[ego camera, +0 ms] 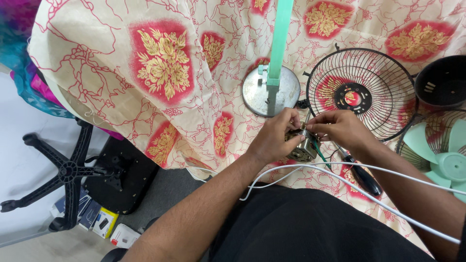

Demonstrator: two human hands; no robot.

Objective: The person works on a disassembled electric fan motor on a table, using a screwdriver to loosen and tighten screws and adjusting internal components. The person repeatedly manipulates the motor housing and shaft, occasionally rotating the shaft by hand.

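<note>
— What sort of place is this?
— An improvised repair spot in a home or small office. A patterned cloth [145,73] covers the table like a bedsheet.
— What else shows it?
— Fan parts lie about: a grille [361,92], a blade [446,155], a stand [272,87]. An overturned office chair [68,170] sits on the floor.
</note>
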